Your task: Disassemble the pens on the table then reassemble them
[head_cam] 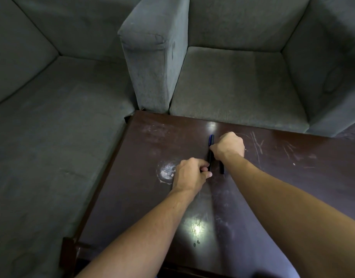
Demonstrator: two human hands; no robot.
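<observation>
Pen 1 [211, 146]: dark, blue tip, lying mid-table [293, 177]. Your L hand [189, 173] pinches its near end; your R hand [228, 146] is curled on its middle, fingertips hidden. Pen 2 [222, 169]: mostly hidden under your R wrist.

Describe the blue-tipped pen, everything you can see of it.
The blue-tipped pen is slim, dark and plastic-looking, with a glossy blue far end, seemingly in one piece. It points away from the person, low over the dark wooden table; contact with the surface can't be told. The left hand pinches its near end; the right hand curls round its middle, hiding that stretch. Another dark pen lies apart to its right.
</observation>
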